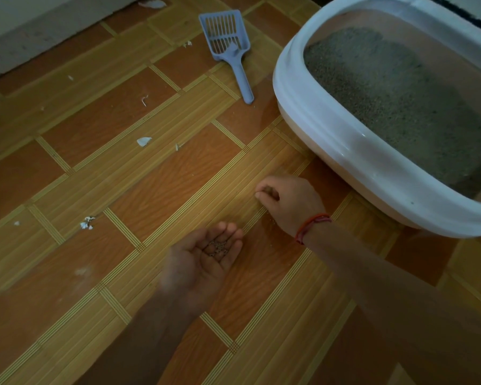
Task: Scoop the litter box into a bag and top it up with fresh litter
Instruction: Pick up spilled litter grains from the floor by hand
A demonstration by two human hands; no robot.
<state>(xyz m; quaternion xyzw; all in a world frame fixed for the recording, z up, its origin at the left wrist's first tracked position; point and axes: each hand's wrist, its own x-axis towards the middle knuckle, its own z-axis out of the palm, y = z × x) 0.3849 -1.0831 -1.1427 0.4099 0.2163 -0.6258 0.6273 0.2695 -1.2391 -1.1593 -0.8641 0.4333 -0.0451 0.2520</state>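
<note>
Wood-look floor (95, 168) fills the frame, w/ white scraps (144, 141) scattered over its left half. Lower centre: L hand (203, 254) lies palm up, fingers relaxed & lightly cupped, carrying a small heap of grey litter grains (217, 247). Top centre, well apart from both hands: blue slotted scoop (225, 37) flat on the floor, handle pointing down-frame. Just right of & above the L hand: R hand (289, 201), knuckles up, fingers curled in, thumb meeting fingertip low at the floor; anything pinched is too small to tell. Red thread bracelet (311, 225) on that wrist. Right side: white-rimmed litter box (297, 107) near the R hand, not touching it, holding grey litter (386, 93).
</note>
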